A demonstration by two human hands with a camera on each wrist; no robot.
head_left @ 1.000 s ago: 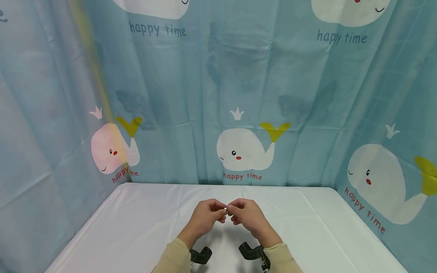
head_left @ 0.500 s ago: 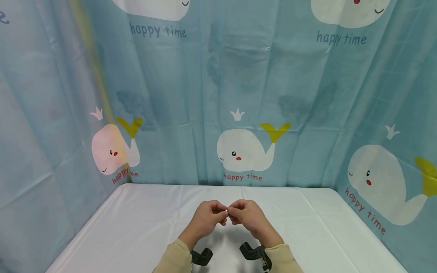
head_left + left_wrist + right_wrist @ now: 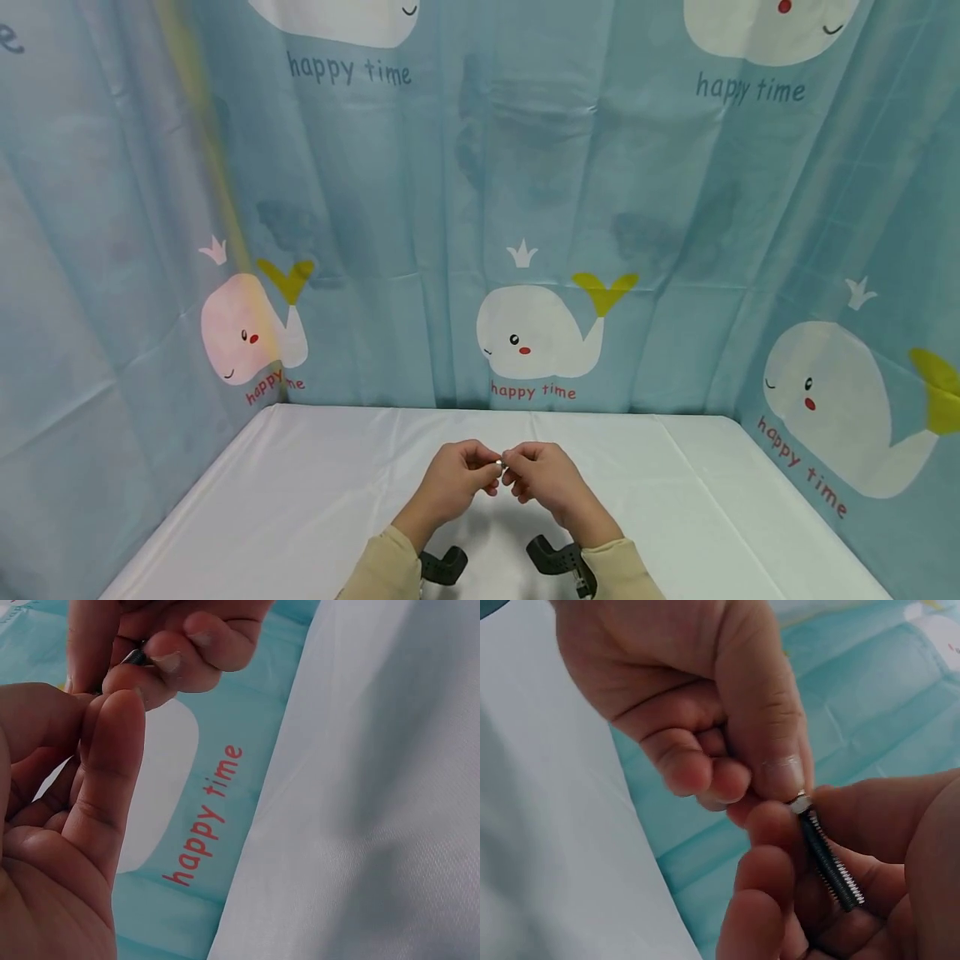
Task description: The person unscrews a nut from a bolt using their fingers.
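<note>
Just above the table's middle, both hands meet at their fingertips in the head view. My left hand (image 3: pixel 454 477) pinches a small shiny nut (image 3: pixel 801 803) between thumb and index finger. Thumb and index finger of my right hand (image 3: pixel 546 477) grip the dark threaded bolt (image 3: pixel 831 862) right below that nut. The bolt's shaft slants down across the curled fingers of the right hand in the right wrist view. From the left wrist side only a short threaded end (image 3: pixel 135 657) pokes out between the right fingers; the left fingertips hide the nut there.
A white cloth (image 3: pixel 300 492) covers the table beneath the hands. Blue curtains (image 3: pixel 390 333) with printed whales stand along the back and both sides. Black wrist mounts (image 3: pixel 444 567) sit by the beige sleeves (image 3: pixel 386 567).
Both hands stay together and shift very slightly right. The right fingers move a little against the left ones, and more shiny metal shows between the fingertips now.
</note>
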